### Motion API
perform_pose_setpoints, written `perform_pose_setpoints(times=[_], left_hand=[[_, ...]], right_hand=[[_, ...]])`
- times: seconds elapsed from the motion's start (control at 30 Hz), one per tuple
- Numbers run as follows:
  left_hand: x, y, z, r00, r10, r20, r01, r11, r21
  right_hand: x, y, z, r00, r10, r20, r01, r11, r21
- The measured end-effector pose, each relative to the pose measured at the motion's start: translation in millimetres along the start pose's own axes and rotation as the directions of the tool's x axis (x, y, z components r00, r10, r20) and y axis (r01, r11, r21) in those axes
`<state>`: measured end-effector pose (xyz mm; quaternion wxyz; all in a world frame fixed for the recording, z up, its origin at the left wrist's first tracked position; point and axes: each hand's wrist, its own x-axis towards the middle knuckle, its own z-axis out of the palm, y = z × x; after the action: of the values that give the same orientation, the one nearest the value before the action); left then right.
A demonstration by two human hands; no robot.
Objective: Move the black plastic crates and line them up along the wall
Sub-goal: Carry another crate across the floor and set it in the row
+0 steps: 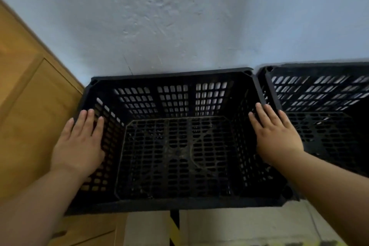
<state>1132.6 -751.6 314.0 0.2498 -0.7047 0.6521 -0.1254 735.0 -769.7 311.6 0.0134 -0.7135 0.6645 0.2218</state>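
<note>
An empty black plastic crate (175,158) with slotted walls stands right against the pale blue wall (179,16). A second black crate (319,94) stands to its right, rim almost touching rim, also against the wall. My left hand (79,142) lies flat over the first crate's left rim, fingers straight and slightly apart. Resting the same way on that crate's right rim, between the two crates, is my right hand (275,136). Neither hand curls around anything.
A wooden cabinet (26,90) stands close to the left of the first crate, reaching the wall corner. Pale floor (239,227) with a black and yellow stripe shows below the crate's near edge.
</note>
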Motion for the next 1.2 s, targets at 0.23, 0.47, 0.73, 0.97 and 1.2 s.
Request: perform_pose_setpoints(times=[0.23, 0.47, 0.73, 0.97, 1.2], left_hand=[[-3.0, -12.7, 20.4, 1.000, -0.001, 0.024, 0.000, 0.999, 0.037], [-8.4, -27.3, 42.8, 1.000, -0.015, 0.008, 0.014, 0.998, 0.069], [5.1, -28.7, 50.3, 0.999, 0.039, 0.010, -0.039, 0.998, 0.039], [12.1, -25.4, 55.3, 0.999, 0.018, -0.034, -0.020, 0.998, -0.058], [13.2, -24.1, 58.4, 0.998, 0.016, -0.053, -0.022, 0.994, -0.111]], right_hand=[[-2.6, -14.6, 11.0, 0.994, 0.088, -0.069, -0.089, 0.996, -0.022], [-1.8, -16.5, 16.5, 0.987, 0.128, -0.094, -0.132, 0.991, -0.037], [5.7, -20.1, 16.7, 0.983, 0.159, -0.092, -0.167, 0.982, -0.090], [8.3, -22.8, 15.0, 0.984, 0.163, -0.076, -0.170, 0.980, -0.104], [6.9, -24.8, 15.9, 0.985, 0.164, -0.059, -0.170, 0.977, -0.130]])
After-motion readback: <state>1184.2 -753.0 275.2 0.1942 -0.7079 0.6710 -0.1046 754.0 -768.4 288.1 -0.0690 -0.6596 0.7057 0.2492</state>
